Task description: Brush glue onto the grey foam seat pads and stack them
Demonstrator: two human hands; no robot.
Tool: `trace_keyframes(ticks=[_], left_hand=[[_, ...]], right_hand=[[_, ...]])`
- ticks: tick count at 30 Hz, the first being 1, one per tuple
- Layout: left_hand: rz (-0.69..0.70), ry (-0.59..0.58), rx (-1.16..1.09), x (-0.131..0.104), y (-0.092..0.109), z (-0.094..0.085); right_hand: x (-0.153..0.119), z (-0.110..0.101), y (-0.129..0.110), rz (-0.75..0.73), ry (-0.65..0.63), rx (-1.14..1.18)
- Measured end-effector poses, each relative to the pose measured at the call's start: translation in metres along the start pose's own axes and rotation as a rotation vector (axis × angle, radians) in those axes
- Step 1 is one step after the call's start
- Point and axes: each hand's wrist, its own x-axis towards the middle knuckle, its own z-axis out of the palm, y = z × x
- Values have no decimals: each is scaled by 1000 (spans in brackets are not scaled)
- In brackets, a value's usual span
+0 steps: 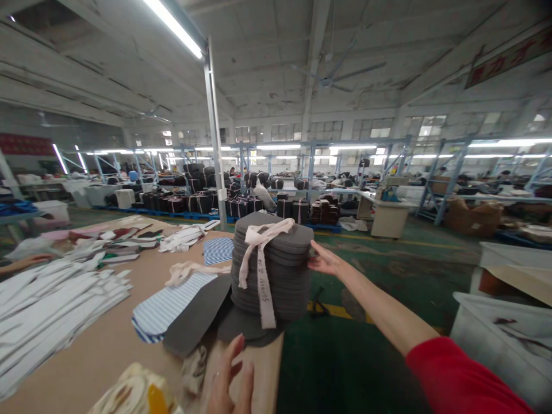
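The tied bundle of grey pieces point(287, 276) stands upright at the right edge of the table point(92, 356), layers flat, stacking axis vertical; its knotted strip point(266, 287) hangs an inked end downward. The right hand point(325, 260) touches its right side, whether gripping I cannot tell; the left hand point(230, 382), fingers spread, is empty near its base.
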Motion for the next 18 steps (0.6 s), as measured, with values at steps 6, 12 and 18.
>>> trace_keyframes(ticks=[6, 12, 18], left_hand=[[-108, -119, -216, 65, 29, 87], [-436, -64, -529, 123, 33, 167], [-600, -75, -559, 136, 16, 197]], right_hand=[[1, -9, 4, 57, -18, 54], [6, -13, 8, 44, -15, 99], [14, -15, 6, 73, -3, 158]])
